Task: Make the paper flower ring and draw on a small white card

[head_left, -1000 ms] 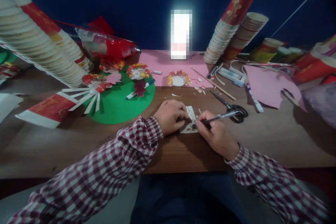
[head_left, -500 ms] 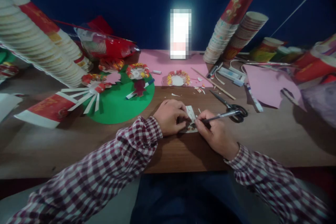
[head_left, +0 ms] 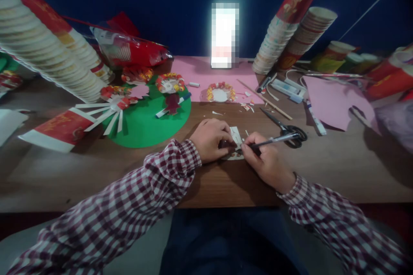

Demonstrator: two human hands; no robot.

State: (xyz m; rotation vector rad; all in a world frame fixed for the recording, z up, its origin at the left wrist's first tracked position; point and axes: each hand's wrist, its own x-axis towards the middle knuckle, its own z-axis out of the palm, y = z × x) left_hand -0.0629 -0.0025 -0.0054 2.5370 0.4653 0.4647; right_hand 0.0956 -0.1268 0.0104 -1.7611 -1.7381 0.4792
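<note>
My right hand (head_left: 269, 161) grips a pen (head_left: 274, 139) with a dark front and a clear barrel. The pen's tip points left, down at a small white paper piece (head_left: 235, 132) on the wooden table, with brownish printing along its lower edge. My left hand (head_left: 213, 139) lies over the left side of this paper, fingers curled and holding it against the table. Its fingertips hide part of the paper, and the exact contact of the pen tip is hard to see. Beyond my right hand rest black-handled scissors (head_left: 285, 131), blades slightly apart.
Left stand tall paper cup stacks (head_left: 61, 47) and a green paper disc (head_left: 145, 133) bearing flower crafts. A cup ring (head_left: 220, 93) sits on pink paper (head_left: 193, 66), near a wooden stick (head_left: 264, 99) and scraps. More cup stacks (head_left: 280, 30) lean at the back right.
The whole view has shifted slightly. My hands, the pen and the paper hold nearly the same places, with only a slight movement of the left fingers toward the pen tip.
</note>
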